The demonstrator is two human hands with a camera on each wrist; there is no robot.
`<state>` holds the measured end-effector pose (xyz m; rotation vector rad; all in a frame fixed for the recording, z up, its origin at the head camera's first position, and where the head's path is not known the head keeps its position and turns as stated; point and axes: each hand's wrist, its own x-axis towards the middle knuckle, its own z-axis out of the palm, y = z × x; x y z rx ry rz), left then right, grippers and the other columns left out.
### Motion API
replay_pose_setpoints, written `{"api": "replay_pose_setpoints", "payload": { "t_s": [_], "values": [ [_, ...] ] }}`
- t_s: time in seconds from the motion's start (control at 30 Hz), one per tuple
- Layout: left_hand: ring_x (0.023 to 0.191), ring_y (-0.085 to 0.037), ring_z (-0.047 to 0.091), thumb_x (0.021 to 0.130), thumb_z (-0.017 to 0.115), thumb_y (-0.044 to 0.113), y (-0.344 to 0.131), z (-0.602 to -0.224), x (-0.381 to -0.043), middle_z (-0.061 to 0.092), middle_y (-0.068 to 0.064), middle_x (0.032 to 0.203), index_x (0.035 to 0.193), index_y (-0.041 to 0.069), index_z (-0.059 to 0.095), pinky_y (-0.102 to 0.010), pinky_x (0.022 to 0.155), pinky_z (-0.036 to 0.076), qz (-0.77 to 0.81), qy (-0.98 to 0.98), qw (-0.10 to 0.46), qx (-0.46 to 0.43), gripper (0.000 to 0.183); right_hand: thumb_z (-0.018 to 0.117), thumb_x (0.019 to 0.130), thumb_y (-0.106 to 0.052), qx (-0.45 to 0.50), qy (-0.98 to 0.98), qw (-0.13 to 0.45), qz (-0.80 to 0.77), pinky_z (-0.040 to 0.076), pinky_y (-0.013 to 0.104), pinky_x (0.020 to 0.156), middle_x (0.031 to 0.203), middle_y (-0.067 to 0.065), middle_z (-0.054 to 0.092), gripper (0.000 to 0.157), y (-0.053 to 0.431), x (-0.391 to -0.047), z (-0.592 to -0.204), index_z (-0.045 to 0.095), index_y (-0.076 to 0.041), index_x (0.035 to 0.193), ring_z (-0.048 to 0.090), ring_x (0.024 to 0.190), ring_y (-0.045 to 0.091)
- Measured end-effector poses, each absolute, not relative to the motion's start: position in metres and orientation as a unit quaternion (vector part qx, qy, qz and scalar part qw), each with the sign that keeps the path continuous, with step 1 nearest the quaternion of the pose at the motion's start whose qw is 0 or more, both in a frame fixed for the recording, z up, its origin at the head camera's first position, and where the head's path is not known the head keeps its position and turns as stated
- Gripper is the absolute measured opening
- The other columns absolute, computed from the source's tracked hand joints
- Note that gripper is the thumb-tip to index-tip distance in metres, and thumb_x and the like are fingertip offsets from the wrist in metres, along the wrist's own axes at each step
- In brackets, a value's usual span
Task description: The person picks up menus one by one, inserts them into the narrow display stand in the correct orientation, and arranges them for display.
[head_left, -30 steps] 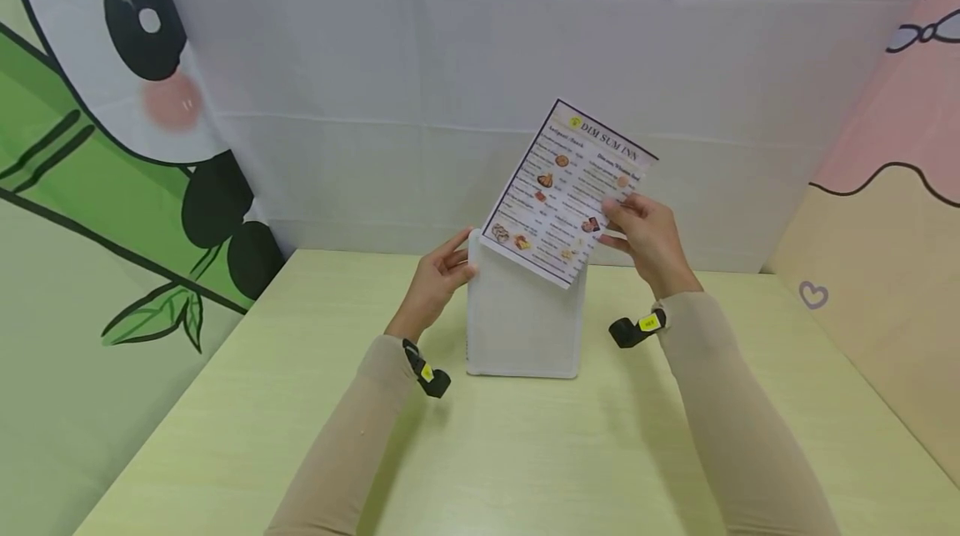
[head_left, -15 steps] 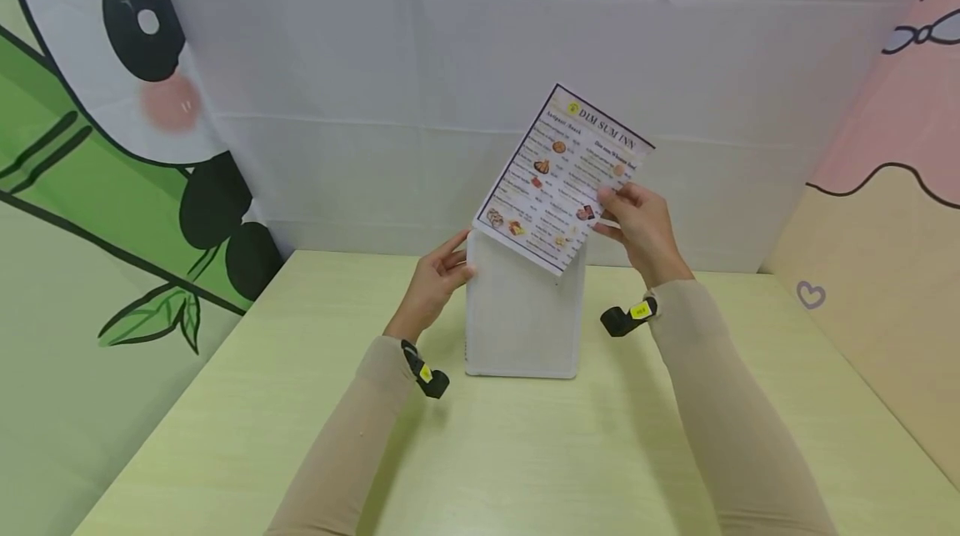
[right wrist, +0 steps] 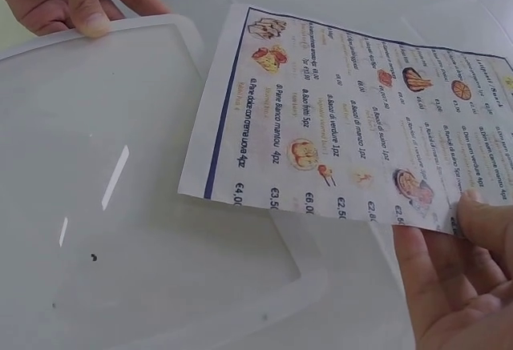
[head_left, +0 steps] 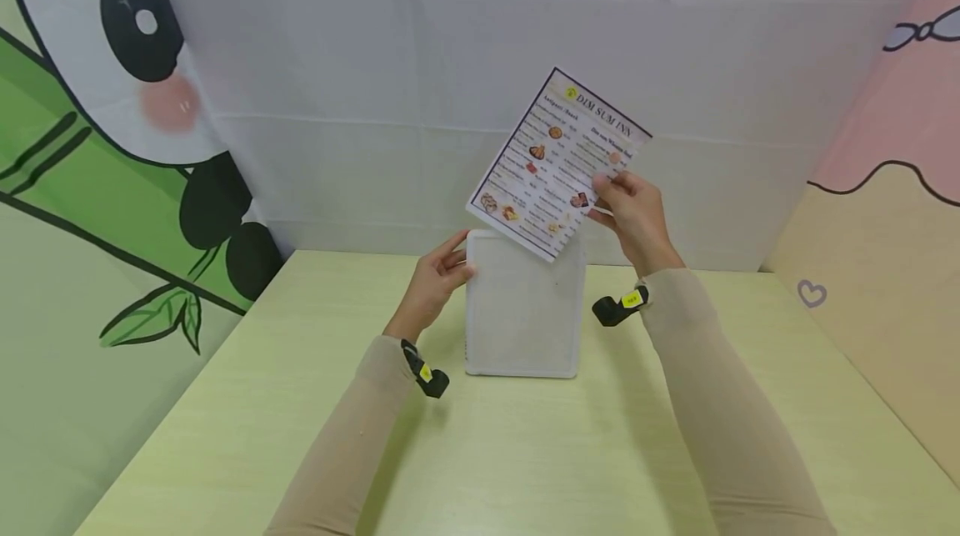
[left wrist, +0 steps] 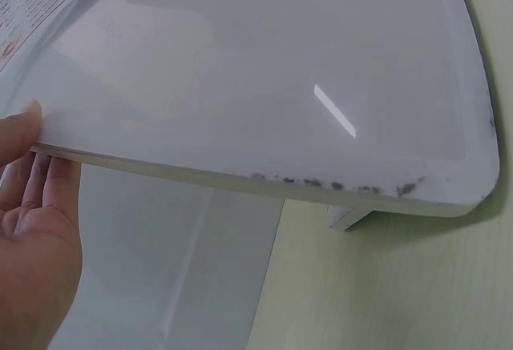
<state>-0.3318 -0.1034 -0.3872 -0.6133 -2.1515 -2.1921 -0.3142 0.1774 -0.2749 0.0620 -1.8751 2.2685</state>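
A white upright display stand with rounded corners stands on the table. My left hand grips its upper left edge, thumb in front and fingers behind, as the left wrist view shows. A printed menu sheet headed "DIM SUM INN" is held tilted above it. With thumb and fingers, my right hand pinches the sheet's right edge. The sheet's lowest corner overlaps the stand's top edge in the head view. In the right wrist view, the menu is apart from my left hand, which holds the stand's corner.
The pale wooden table extends around the stand. Behind it hangs a white backdrop; printed cartoon panels line both sides. A support leg shows behind the stand in the left wrist view. Dark marks spot its side edge.
My right hand has lifted the menu up and slightly left, so it overlaps less of the stand. My left hand and the stand have stayed in place.
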Motion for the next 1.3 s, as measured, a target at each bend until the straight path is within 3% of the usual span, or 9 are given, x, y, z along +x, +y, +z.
{"api": "replay_pose_setpoints", "payload": {
  "t_s": [0.27,0.87,1.3],
  "values": [
    [0.107,-0.02,0.058,0.084,0.06,0.001,-0.104,-0.388,-0.332,0.052,-0.014,0.127,0.14,0.016,0.035,-0.029,0.088,0.047,-0.701,-0.686,0.002,-0.195,0.063,0.065,0.082,-0.021,0.027,-0.615,0.107,0.781,0.051,0.028,0.078,0.111,0.007,0.062,0.037,0.172,-0.316,-0.269,0.059,-0.011,0.117,0.06,0.096,0.024],
    [0.108,-0.02,0.057,0.084,0.06,0.001,-0.104,-0.387,-0.329,0.054,-0.01,0.126,0.137,0.027,0.041,-0.032,0.089,0.046,-0.698,-0.692,0.004,-0.183,0.062,0.065,0.082,-0.02,0.031,-0.563,0.128,0.816,0.052,0.028,0.076,0.111,0.007,0.063,0.035,0.163,-0.318,-0.258,0.06,-0.012,0.115,0.063,0.093,0.023],
    [0.111,-0.023,0.055,0.085,0.059,-0.001,-0.1,-0.387,-0.316,0.051,-0.014,0.129,0.14,0.018,0.035,-0.032,0.091,0.045,-0.71,-0.68,-0.021,-0.18,0.063,0.067,0.08,-0.019,0.016,-0.553,0.126,0.823,0.053,0.026,0.073,0.112,0.009,0.063,0.035,0.161,-0.316,-0.256,0.061,-0.011,0.113,0.062,0.094,0.025]
  ]
}}
